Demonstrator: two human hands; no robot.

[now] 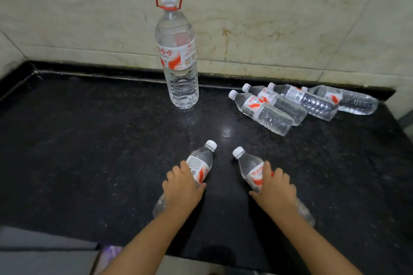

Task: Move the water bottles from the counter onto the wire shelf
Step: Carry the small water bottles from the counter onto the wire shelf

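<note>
Presently both hands are down on the black counter (89,140), each wrapped over one small bottle lying on its side near the front edge. The left hand (182,187) curls over the left bottle (200,163) at its label, cap pointing far; the base end pokes out behind the wrist. Just right of it, the right hand (276,187) grips the right bottle (249,166) the same way, fingers over the label, thumb on the inner side.

Farther back, near the wall, the big bottle (178,56) with the red handle stands upright. At far right, four small bottles (301,102) lie in a loose row, touching or nearly so. The wire shelf is not in view, so all bottles seen are on the counter.

Risks, as judged:
- Grips sit over the top, on smooth round plastic; a lift with a loose hold could let a bottle roll or slip out.
- Both bottles lie close to the front edge; a fumble could send one off the counter.
- The far row lies unblocked on a slick top; a knock could set them rolling.
- The tall bottle looks top-heavy and may tip if bumped.
</note>
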